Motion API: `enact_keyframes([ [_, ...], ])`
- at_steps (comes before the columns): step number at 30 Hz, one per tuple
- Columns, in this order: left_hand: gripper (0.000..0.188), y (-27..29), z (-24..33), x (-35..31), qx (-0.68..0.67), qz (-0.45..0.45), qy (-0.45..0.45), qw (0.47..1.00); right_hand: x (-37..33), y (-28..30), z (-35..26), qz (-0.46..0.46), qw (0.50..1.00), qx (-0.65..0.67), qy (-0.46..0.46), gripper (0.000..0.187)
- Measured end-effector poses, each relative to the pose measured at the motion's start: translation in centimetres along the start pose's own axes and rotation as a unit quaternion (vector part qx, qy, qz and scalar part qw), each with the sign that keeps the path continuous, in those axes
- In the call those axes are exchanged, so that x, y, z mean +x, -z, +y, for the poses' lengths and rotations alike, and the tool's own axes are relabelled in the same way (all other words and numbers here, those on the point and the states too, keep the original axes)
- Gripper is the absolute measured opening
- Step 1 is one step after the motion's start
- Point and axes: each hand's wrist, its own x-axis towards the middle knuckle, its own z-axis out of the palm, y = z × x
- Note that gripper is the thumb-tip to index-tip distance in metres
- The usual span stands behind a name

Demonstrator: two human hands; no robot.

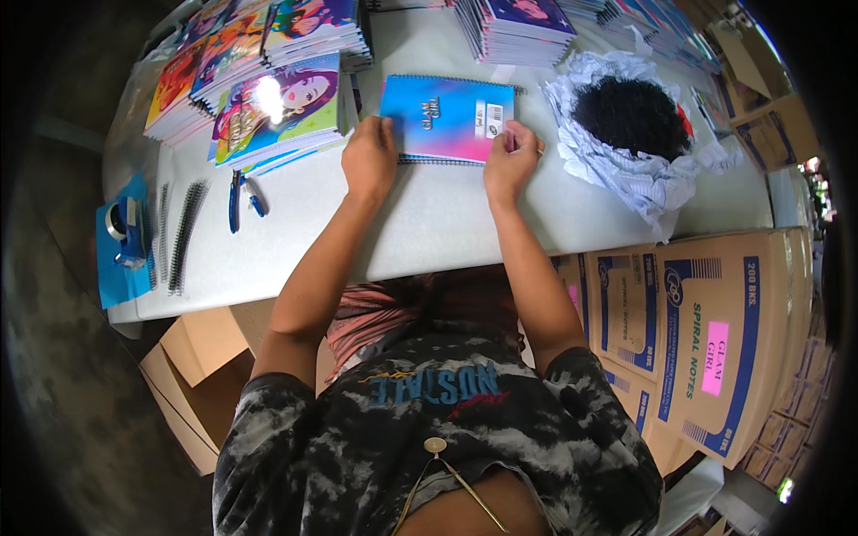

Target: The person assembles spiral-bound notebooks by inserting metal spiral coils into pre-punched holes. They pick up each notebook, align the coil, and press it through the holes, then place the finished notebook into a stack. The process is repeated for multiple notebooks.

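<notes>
Two or more spiral notebooks with blue and pink covers [447,112] lie on the table in front of me, with black coils showing along both the far and near edges. My left hand [368,159] is closed at the left edge of these notebooks. At their near right corner my right hand [513,163] grips with thumb and fingers, a ring on one finger. Just left of my left hand stands a stack of notebooks with a drawn long-haired figure on the cover [295,103]. How many notebooks I hold cannot be told.
Crumpled paper [572,125] at the right cradles a black tangle [630,116]. More notebook stacks [523,36] stand at the back. Blue-handled pliers [234,204], loose black coils [186,237] and a tape dispenser [128,232] lie at left. Cardboard cartons [715,339] are below right.
</notes>
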Motion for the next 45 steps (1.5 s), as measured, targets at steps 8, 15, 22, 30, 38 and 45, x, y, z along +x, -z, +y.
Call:
enact_keyframes([
  [8,0.045,10.2,-5.9,2.5,0.225,0.035,-0.221,0.948,-1.5,1.8,-5.2,0.081,0.979,-0.052,0.177,0.046],
  [15,0.024,16.7,1.1,-4.0,-0.611,0.015,0.049,0.79,-6.9,0.0,-10.9,-0.272,0.717,0.529,-0.362,0.053],
  [22,0.048,15.8,-4.9,-5.5,-0.472,-0.053,0.113,0.873,-2.6,3.1,-11.2,-0.451,0.792,0.411,-0.035,0.033],
  [30,0.025,16.3,-13.6,-2.5,0.055,0.069,0.084,0.993,-4.9,2.6,-9.3,-0.474,0.841,0.262,0.002,0.027],
  [38,0.021,23.3,-26.1,-0.4,0.295,0.157,0.147,0.931,-4.7,1.5,-10.5,-0.474,0.837,0.272,0.0,0.025],
  [45,0.026,24.3,-17.5,0.7,-0.087,0.028,0.069,0.993,-3.9,1.2,-9.6,-0.467,0.847,0.254,0.018,0.027],
])
